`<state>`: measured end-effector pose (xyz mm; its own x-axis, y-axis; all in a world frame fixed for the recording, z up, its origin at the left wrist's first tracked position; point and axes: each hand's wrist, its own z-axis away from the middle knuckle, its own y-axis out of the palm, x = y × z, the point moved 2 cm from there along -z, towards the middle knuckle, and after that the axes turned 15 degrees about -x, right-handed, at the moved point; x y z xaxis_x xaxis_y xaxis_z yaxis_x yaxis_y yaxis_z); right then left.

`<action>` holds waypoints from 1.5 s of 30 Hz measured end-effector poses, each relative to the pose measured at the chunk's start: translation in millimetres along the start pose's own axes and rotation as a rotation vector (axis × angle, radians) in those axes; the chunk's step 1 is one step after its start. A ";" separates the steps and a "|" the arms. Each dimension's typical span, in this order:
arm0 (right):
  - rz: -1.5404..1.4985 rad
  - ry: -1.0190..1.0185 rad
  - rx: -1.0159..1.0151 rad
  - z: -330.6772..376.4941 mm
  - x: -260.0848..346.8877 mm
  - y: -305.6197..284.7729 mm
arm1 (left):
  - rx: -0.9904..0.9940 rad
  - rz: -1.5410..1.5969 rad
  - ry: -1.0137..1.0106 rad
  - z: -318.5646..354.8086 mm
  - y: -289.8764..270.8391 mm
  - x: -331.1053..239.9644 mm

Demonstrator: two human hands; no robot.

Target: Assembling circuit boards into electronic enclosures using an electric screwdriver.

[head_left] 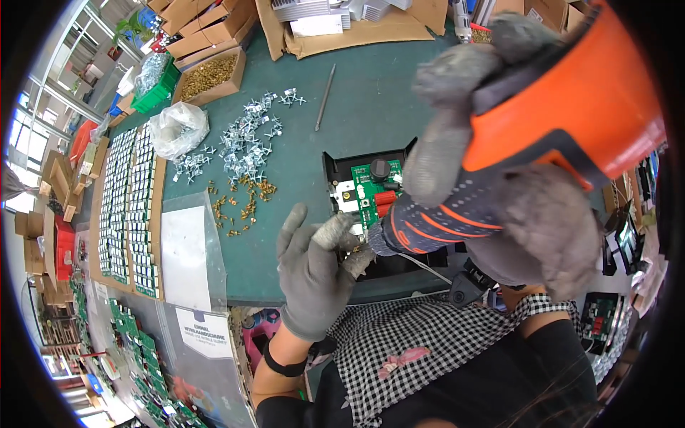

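Because the driver is bulky, the right hand (548, 221) wraps it round the body: power driver (564, 118), orange and black, one, canted so its nose points down and left toward the near edge of the housing. Fingers closed on the grip; trigger finger not distinguishable.

Left hand (314, 267), gray glove: thumb and forefinger pinching at the driver's nose, a small brass-coloured piece (356, 250) between them, mostly covered; presumably held there to steady it at the tip. One finger raised, the others loosely curled. Wrist bent upward, forearm entering from the lower edge.

Green circuit board (362, 175), one, seated inside the black housing (342, 162), which lies on the desk (292, 171) directly before the person, beyond the left fingertips; the housing walls likely keep the board from sliding.

Loose brass screws (250, 207), one scatter, left of the housing, probably put there for easy reach by the left hand. Silver metal clips (246, 143), one heap, just beyond the screws. Pointed metal rod (325, 98), one, lying apart toward the far side, seemingly set out of the way.
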<state>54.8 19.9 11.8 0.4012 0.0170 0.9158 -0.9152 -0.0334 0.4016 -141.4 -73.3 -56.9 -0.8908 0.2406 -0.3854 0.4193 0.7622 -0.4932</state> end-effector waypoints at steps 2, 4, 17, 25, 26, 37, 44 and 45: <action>0.072 -0.105 0.092 -7.3 6.3 -12.0 | 0.042 0.057 -0.071 0.4 -1.5 3.9; 0.141 -0.197 0.211 -19.3 -5.6 28.3 | 0.073 0.091 -0.158 11.4 -8.6 11.3; 0.049 -0.389 0.537 -24.1 -40.4 91.4 | 0.245 0.135 -0.427 66.3 18.9 15.4; 0.085 -0.401 0.462 -18.2 -41.5 104.0 | -0.022 0.212 -0.564 88.7 43.4 6.7; 0.029 -0.289 0.396 -18.0 -43.3 103.3 | -0.058 0.228 -0.586 90.7 45.3 6.2; 0.114 -0.499 0.512 -21.8 -48.6 103.3 | -0.283 0.232 -0.684 100.0 59.9 1.3; 0.015 -0.260 0.534 -10.2 -45.2 106.3 | -0.290 0.250 -0.773 117.2 62.5 5.1; 0.016 -0.263 0.532 -11.3 -46.9 106.1 | -0.288 0.253 -0.770 115.5 62.3 4.0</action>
<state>-61.5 26.8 11.5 0.4457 -0.2336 0.8642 -0.8039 -0.5292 0.2715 -98.6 -94.3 -179.2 -0.3656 0.0286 -0.9303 0.4354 0.8887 -0.1438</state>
